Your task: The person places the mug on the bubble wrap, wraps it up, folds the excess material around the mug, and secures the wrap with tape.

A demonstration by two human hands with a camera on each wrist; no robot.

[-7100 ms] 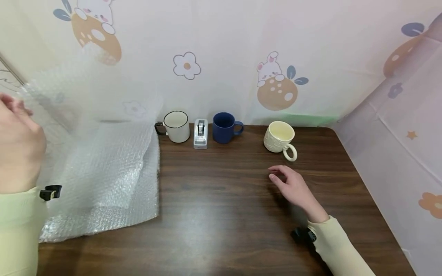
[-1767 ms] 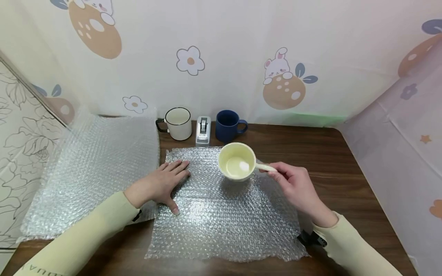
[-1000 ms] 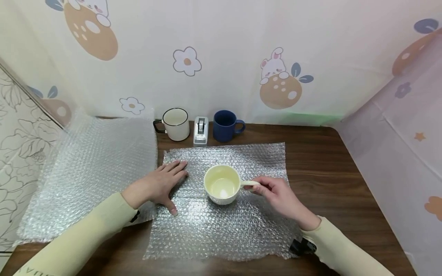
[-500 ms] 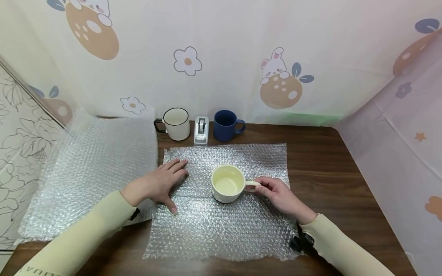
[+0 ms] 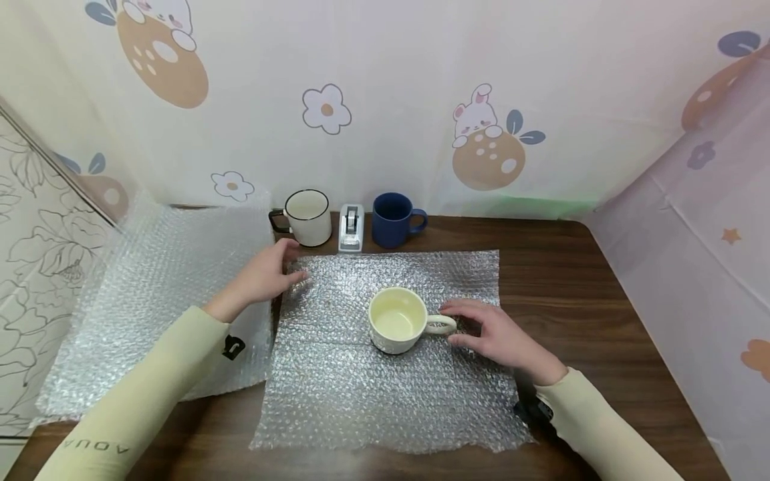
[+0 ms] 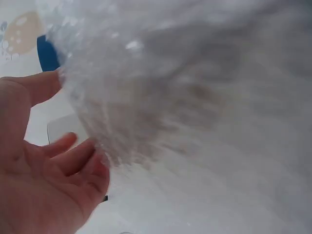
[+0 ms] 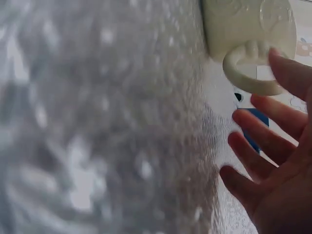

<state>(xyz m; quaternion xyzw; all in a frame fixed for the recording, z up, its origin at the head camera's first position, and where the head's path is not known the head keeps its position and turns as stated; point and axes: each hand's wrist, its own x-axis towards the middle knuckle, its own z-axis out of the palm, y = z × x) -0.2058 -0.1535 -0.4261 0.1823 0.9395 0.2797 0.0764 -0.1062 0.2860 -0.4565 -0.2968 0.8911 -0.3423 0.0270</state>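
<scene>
A pale yellow mug stands upright on a flat sheet of bubble wrap, its handle pointing right. Around that handle, thumb and fingers spread apart, is my right hand; the right wrist view shows the fingers loosely straight and holding nothing. My left hand is over the sheet's upper left corner, thumb and fingers parted. In the left wrist view, blurred bubble wrap fills much of the picture just beyond the left fingertips.
Along the back edge stand a white mug with a black rim, a white tape dispenser and a navy mug. More bubble wrap lies at the left. Bare brown tabletop shows at the right; a printed curtain hangs behind.
The right hand brought the yellow mug onto the bubble wrap and has just let go of its handle. My left hand lifted from pressing the sheet and moved up to its corner.
</scene>
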